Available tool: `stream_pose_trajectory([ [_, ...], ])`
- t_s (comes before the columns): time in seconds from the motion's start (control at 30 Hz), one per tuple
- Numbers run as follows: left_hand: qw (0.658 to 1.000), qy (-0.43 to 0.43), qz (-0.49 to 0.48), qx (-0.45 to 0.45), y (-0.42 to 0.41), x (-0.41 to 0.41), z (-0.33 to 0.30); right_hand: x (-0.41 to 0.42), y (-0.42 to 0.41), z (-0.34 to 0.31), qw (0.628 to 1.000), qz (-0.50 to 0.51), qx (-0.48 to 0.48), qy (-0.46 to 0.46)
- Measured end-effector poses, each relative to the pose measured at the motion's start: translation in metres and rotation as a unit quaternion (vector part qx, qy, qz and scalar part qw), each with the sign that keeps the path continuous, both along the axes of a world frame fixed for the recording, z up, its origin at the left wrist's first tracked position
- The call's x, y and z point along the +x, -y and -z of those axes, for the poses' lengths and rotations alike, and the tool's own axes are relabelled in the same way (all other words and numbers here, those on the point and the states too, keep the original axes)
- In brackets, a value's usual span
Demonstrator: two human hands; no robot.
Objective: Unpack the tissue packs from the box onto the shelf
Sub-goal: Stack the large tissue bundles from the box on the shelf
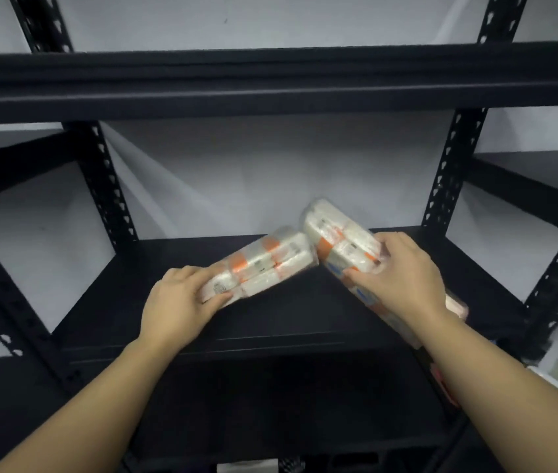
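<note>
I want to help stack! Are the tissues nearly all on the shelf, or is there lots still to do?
It looks early on. No pack lies flat by itself on the black metal shelf yet. The left hand grips one clear-wrapped white tissue pack with orange bands, and the right hand grips another pack, both tilted over the shelf. The box is out of view, so what remains is unknown.

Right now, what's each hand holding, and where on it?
Left hand grips one tissue pack by its near end. Right hand grips a second pack at its near end, above the shelf.
</note>
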State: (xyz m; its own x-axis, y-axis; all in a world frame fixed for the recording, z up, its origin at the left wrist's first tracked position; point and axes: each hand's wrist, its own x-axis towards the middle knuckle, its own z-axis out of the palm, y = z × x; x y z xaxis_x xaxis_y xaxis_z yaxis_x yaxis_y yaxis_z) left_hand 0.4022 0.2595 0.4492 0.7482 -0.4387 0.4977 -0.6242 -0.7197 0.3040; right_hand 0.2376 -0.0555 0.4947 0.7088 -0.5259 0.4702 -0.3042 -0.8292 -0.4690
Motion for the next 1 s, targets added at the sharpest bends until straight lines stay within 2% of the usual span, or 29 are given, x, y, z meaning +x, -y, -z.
stream_pose_trajectory([
  [0.2, 0.993, -0.013, -0.037, 0.116, 0.028, 0.005, 0.011, 0.015, 0.040, -0.009, 0.994, -0.057, -0.057, -0.076],
  [0.43, 0.989, -0.068, -0.028, 0.128, 0.067, -0.006, -0.009, 0.024, 0.051, -0.012, 0.992, -0.078, -0.060, -0.082],
  [0.6, 0.976, -0.093, -0.006, 0.198, 0.091, 0.000, -0.004, 0.033, 0.053, -0.012, 0.989, -0.077, -0.088, -0.091],
  [1.0, 0.973, -0.111, 0.043, 0.197, 0.023, 0.072, -0.001, 0.047, 0.041, 0.026, 0.975, -0.058, -0.177, -0.117],
])
